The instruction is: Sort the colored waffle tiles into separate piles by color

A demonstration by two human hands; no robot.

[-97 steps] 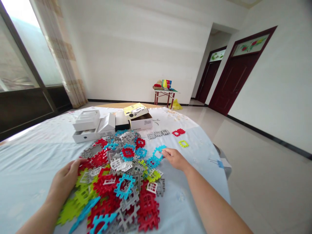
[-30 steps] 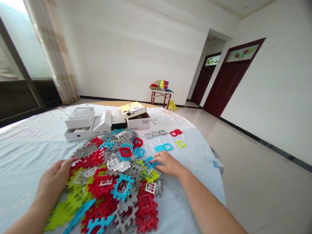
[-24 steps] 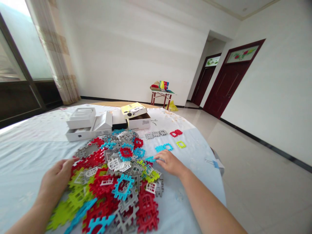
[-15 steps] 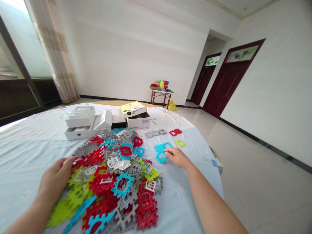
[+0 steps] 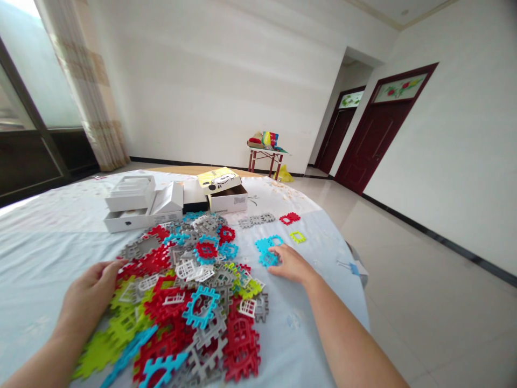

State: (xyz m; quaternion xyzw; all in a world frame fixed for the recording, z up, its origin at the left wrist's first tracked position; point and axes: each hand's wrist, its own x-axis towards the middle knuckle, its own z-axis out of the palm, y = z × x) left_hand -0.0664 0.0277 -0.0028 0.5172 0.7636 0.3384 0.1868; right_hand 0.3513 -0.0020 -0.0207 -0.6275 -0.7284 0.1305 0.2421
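Note:
Flat notched plastic building pieces in red, grey, lime, blue and white form a big pile (image 5: 202, 302) in front of me. My left hand (image 5: 91, 288) rests at the pile's left edge, fingers closed together and tips against a red piece (image 5: 151, 262). Whether anything is pinched there I cannot make out. Right of the pile, several blue pieces (image 5: 264, 245) lie flat on the cloth, side by side. Over their lower right edge is my right hand (image 5: 293, 263), open, its thumb and forefinger apart. The fingertips partly cover the nearest blue piece.
A row of grey pieces (image 5: 256, 220), a red piece (image 5: 290, 218) and a lime frame piece (image 5: 298, 237) lie farther back on the round table's cloth (image 5: 299, 323). White boxes (image 5: 133, 220) and a yellow-lidded box (image 5: 220, 180) stand behind the pile.
My right thumb and forefinger have spread apart at the blue pieces, which stay lying on the cloth. My left hand keeps its place. The whole view has shifted slightly.

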